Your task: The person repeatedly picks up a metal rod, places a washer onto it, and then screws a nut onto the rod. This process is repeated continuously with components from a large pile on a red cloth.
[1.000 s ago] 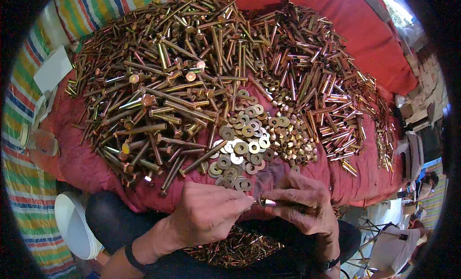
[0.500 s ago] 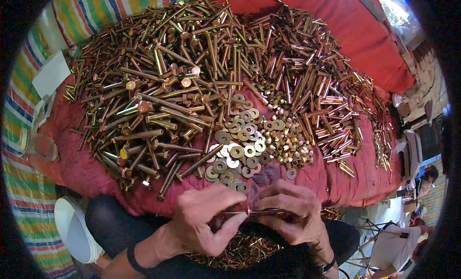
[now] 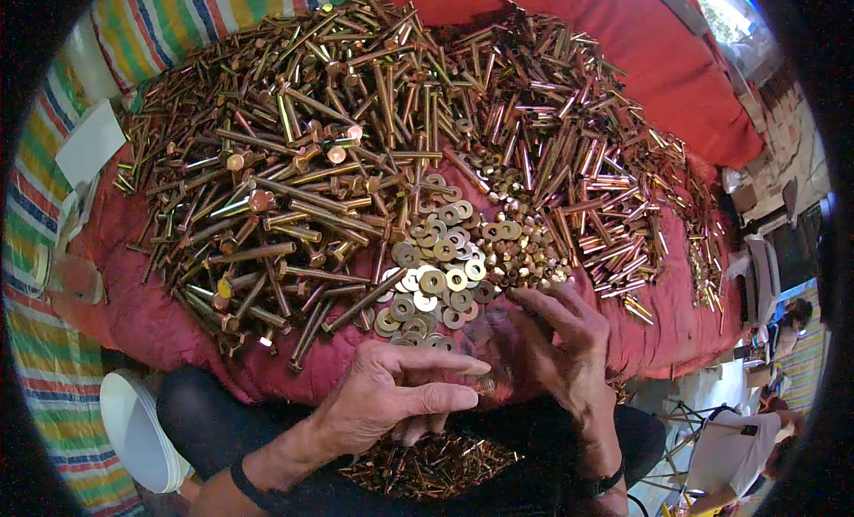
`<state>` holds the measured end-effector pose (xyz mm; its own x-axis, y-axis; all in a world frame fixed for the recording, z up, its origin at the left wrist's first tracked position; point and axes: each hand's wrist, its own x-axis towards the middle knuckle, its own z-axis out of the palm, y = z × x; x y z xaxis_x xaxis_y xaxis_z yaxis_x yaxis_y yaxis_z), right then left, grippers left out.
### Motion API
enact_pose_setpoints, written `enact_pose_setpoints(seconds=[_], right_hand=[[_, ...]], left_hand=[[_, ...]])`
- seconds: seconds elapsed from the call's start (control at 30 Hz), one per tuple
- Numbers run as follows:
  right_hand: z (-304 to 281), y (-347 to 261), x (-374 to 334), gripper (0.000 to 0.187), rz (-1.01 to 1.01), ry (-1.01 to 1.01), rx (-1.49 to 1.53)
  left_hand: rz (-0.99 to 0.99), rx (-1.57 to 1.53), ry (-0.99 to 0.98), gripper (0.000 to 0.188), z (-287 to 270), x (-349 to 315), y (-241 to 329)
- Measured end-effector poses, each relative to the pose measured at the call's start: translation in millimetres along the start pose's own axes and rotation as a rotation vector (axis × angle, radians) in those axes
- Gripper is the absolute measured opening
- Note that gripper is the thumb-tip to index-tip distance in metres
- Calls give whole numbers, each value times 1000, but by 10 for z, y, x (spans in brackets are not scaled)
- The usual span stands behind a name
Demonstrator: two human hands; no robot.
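Observation:
My left hand (image 3: 391,394) is closed above my lap, thumb and index finger stretched forward around a bolt. Only the copper-coloured end of this bolt (image 3: 486,386) shows past the fingertips; the rest is hidden. My right hand (image 3: 569,339) reaches forward with bent, parted fingers, its fingertips at the near edge of a heap of small brass-coloured nuts (image 3: 525,250). I see nothing held in it. Left of the nuts lies a spread of flat washers (image 3: 431,281). Long hex-head bolts (image 3: 311,192) are piled at the left, beyond my left hand.
Metal sleeves (image 3: 614,241) form a pile at the right. Everything lies on a red padded cloth (image 3: 658,335). More copper-coloured fasteners (image 3: 427,468) sit below my hands. A white tub (image 3: 133,432) stands at the lower left; another person (image 3: 734,450) is at the right.
My right hand has let go of the rod-like piece between both hands and moved forward to the nuts. My left hand stays near its place, its fingers straighter.

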<state>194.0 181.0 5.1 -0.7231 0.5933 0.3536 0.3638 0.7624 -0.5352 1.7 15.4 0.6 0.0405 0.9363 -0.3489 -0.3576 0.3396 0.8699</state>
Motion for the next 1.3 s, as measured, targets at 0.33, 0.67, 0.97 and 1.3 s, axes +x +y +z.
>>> enact_pose_setpoints(seconds=[0.33,0.67,0.97,1.3], right_hand=[[232,234,58,20,-66,-106,-377],[55,88,61,22,39,-208,-368],[51,111,114,28,17,-105,-143],[-150,-348,-31,23,244,-224,589]], left_hand=[[21,-152,90,22,-24,-25,-32],[24,-197,181,19,-39,-46,2],[45,-205,201,20,-34,-32,-10],[6,-84,190,21,-58,-24,9]])
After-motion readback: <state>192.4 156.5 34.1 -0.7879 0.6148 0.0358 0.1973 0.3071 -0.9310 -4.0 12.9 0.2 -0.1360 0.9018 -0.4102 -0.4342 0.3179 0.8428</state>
